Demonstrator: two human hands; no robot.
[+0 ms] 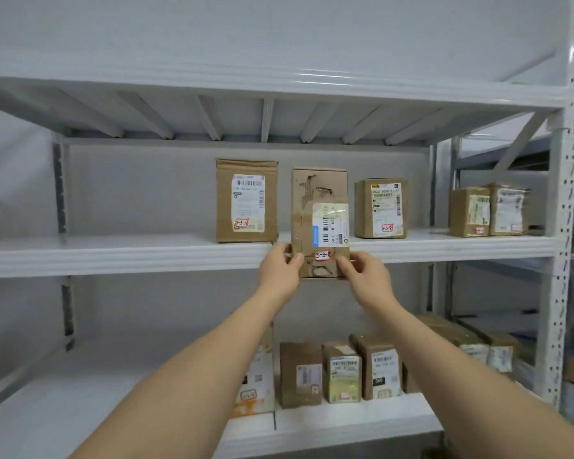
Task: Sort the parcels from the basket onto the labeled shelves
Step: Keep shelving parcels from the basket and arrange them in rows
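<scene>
I hold a tall brown cardboard parcel (318, 207) marked 3-3-8 upright in front of the middle shelf (113, 253). Its lower part hangs below the shelf's front edge. My left hand (279, 270) grips its bottom left corner and my right hand (365, 276) grips its bottom right corner. On the shelf behind, a parcel marked 3-3-5 (246, 200) stands to the left and a parcel marked 3-3-9 (381, 208) to the right, with a gap between them. The basket is out of view.
Two more parcels (489, 212) stand at the right end of the middle shelf. Several parcels (338, 372) line the lower shelf (80, 392). The left half of both shelves is bare. A white upright post (564, 226) bounds the rack on the right.
</scene>
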